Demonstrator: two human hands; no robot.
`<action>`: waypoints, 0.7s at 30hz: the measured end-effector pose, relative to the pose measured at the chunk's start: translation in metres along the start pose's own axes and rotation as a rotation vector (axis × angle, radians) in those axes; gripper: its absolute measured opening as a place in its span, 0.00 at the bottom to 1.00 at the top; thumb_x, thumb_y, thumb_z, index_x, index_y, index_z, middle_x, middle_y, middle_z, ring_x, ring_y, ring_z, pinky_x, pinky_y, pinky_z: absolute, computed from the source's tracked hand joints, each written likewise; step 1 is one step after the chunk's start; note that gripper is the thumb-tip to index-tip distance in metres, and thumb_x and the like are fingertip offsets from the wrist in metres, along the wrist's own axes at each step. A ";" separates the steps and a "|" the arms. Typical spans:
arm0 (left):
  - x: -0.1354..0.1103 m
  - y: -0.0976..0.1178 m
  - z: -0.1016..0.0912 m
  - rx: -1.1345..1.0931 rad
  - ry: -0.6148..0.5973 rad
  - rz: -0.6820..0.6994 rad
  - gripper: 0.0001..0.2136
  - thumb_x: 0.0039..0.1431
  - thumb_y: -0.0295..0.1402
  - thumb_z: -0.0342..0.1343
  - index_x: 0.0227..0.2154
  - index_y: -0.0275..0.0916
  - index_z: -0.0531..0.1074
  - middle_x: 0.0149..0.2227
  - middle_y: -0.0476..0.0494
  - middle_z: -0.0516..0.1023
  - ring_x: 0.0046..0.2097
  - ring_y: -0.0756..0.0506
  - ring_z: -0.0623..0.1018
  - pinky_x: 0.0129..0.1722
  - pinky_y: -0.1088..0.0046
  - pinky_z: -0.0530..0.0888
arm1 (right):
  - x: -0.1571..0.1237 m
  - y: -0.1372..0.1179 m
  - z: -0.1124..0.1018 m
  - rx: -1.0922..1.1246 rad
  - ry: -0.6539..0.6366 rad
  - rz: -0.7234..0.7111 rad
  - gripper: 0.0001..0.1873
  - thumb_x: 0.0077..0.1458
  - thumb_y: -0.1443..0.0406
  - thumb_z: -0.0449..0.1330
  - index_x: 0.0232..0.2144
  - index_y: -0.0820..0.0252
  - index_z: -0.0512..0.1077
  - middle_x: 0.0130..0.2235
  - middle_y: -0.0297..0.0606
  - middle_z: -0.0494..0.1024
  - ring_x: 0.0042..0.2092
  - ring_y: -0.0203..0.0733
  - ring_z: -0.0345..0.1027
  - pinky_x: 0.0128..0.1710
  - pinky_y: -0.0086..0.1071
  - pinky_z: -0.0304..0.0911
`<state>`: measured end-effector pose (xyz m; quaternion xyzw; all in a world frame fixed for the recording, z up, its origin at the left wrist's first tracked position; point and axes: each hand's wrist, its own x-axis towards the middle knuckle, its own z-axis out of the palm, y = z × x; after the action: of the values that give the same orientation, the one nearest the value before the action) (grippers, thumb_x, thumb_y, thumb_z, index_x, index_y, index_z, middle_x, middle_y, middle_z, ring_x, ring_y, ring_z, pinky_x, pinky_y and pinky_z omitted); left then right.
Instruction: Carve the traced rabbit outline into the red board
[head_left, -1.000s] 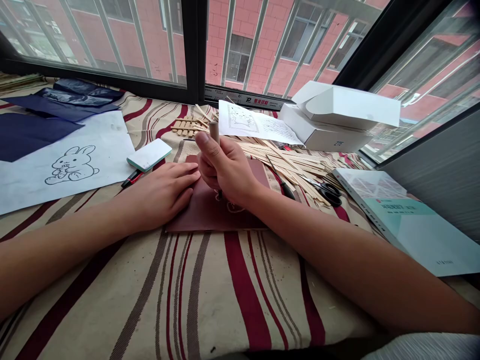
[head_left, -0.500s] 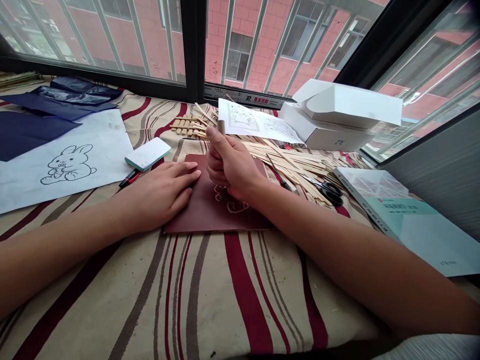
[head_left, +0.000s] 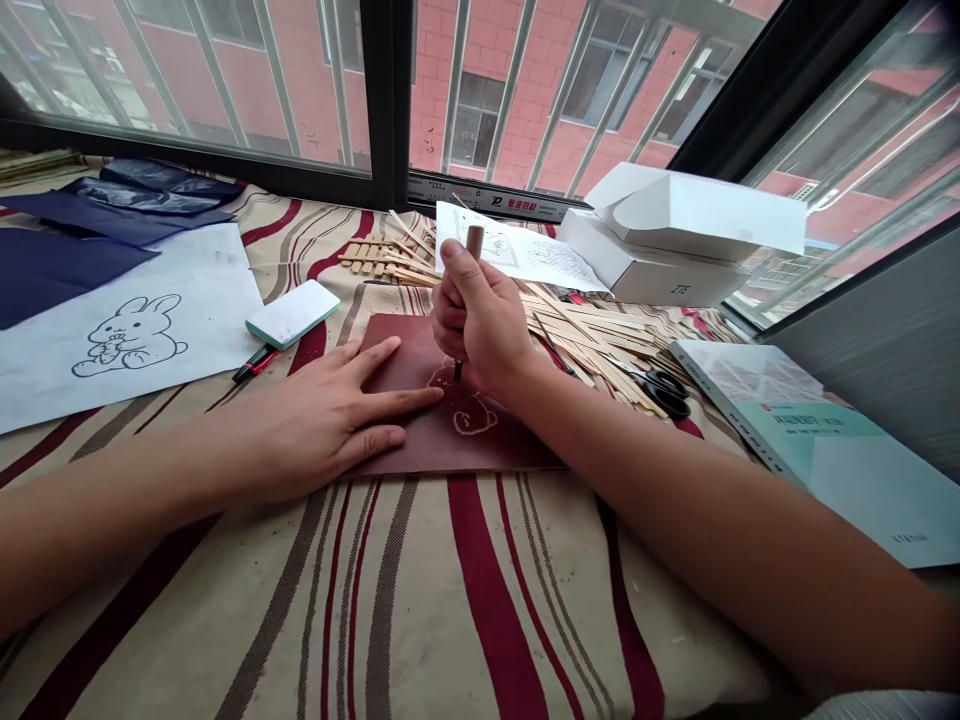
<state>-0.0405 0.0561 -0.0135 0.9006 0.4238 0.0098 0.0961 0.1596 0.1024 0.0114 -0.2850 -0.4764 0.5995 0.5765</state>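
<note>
Right hand point(head_left: 480, 325) closed tightly around a wood-handled carving tool point(head_left: 475, 245), its long axis nearly upright and leaning slightly far and right, tip on a dark red block point(head_left: 450, 452) at the far edge of a pale carved outline point(head_left: 466, 415). Left hand point(head_left: 322, 425) flat on the block's left side, fingers point(head_left: 405, 399) spread wide and holding nothing, the longest just left of the tool's tip.

Smooth pale wooden carving tool point(head_left: 475, 240) with a thin metal tip, matt maroon board point(head_left: 397, 345), raw thin wooden sticks point(head_left: 592, 330), glossy dark blue carbon paper point(head_left: 90, 215), matt white card box point(head_left: 697, 225), woven striped cloth point(head_left: 420, 570)
</note>
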 end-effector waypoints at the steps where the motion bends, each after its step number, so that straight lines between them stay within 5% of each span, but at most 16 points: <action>1: 0.000 0.000 -0.002 -0.006 -0.026 0.000 0.28 0.73 0.58 0.37 0.68 0.64 0.68 0.81 0.49 0.46 0.79 0.24 0.54 0.74 0.34 0.57 | 0.000 0.000 -0.001 -0.005 -0.008 0.004 0.32 0.69 0.51 0.64 0.19 0.55 0.54 0.16 0.21 0.52 0.16 0.24 0.40 0.13 0.24 0.38; 8: -0.015 -0.027 -0.021 -0.080 -0.104 0.167 0.25 0.75 0.56 0.37 0.64 0.67 0.72 0.81 0.63 0.44 0.79 0.32 0.56 0.75 0.50 0.63 | -0.011 -0.001 0.007 0.002 -0.166 -0.001 0.34 0.66 0.45 0.64 0.20 0.54 0.53 0.16 0.21 0.52 0.17 0.25 0.41 0.14 0.26 0.42; 14: -0.010 -0.029 -0.030 -0.119 -0.053 0.118 0.25 0.71 0.59 0.44 0.64 0.65 0.74 0.78 0.54 0.57 0.76 0.29 0.63 0.71 0.43 0.69 | -0.017 0.009 0.012 -0.013 -0.244 -0.055 0.34 0.62 0.44 0.67 0.20 0.54 0.54 0.18 0.22 0.53 0.18 0.26 0.46 0.16 0.26 0.48; 21: 0.007 -0.033 -0.005 -0.138 0.228 -0.020 0.36 0.70 0.64 0.40 0.65 0.45 0.73 0.72 0.37 0.69 0.70 0.32 0.71 0.73 0.46 0.68 | -0.016 0.013 0.012 -0.008 -0.235 -0.050 0.35 0.54 0.38 0.70 0.22 0.53 0.56 0.17 0.20 0.54 0.17 0.26 0.43 0.15 0.28 0.44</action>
<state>-0.0611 0.0829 -0.0151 0.8806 0.4393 0.1402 0.1091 0.1457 0.0857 0.0008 -0.2033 -0.5500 0.6123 0.5303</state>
